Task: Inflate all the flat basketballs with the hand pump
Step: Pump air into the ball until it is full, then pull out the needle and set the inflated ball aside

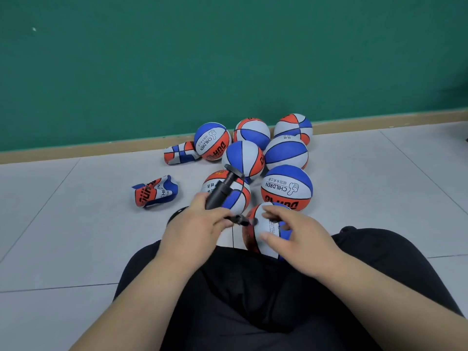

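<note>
My left hand (202, 221) grips the barrel of a black hand pump (221, 190), its T-handle pointing up and away. The pump's nozzle end (243, 220) lies against a round red, white and blue basketball (266, 231) between my knees. My right hand (296, 236) rests on that ball with fingers spread and relaxed. Several inflated balls of the same colours (286, 188) sit in a cluster beyond. One folded flat ball (155, 191) lies on the floor to the left, another flat ball (178, 153) near the wall.
I sit on a grey tiled floor (76, 236) with my legs in black trousers (253, 300). A green wall (228, 59) with a tan skirting strip (76, 153) closes off the far side. A dark shoe tip (177, 214) shows below my left hand.
</note>
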